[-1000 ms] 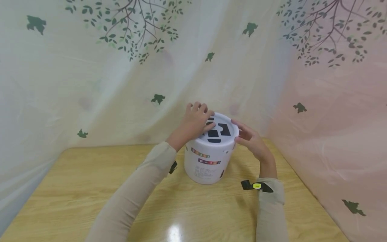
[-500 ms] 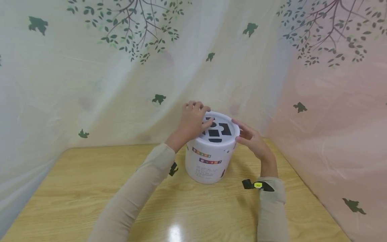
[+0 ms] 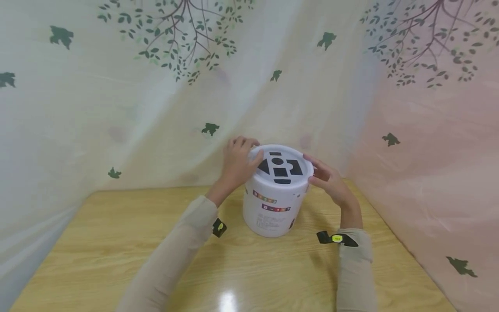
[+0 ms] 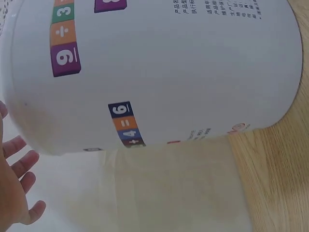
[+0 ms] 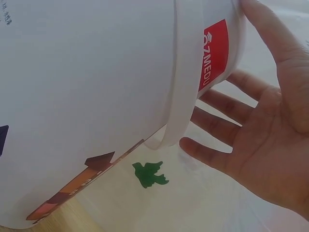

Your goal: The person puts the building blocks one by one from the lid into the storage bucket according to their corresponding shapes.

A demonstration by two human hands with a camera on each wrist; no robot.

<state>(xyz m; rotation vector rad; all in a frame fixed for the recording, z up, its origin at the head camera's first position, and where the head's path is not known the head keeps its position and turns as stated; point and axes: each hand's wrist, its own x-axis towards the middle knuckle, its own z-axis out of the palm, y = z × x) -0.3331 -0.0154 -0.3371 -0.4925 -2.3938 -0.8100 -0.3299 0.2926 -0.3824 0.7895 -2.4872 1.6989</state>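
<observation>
A white bucket (image 3: 273, 212) with a white lid (image 3: 288, 177) stands upright on the table. Black shapes mark the lid, and printed number blocks run round the side. My left hand (image 3: 238, 161) is at the lid's left edge, thumb over the rim and fingers towards the back. In the left wrist view, its fingers (image 4: 26, 162) are spread beside the bucket's top. On the opposite side, my right hand (image 3: 329, 182) touches the rim with thumb and fingertips. The right wrist view shows those fingers (image 5: 219, 128) straight and spread, near a white handle band (image 5: 186, 72).
The wooden table (image 3: 128, 242) extends around the bucket. Behind it hangs a pale curtain (image 3: 163, 130) printed with branches and green birds, turning pinkish on the right. Black straps with yellow tags sit at both cuffs.
My left hand has slid left across the lid to its edge, uncovering more of the black shapes. My right hand stays at the rim. The whole view has shifted slightly.
</observation>
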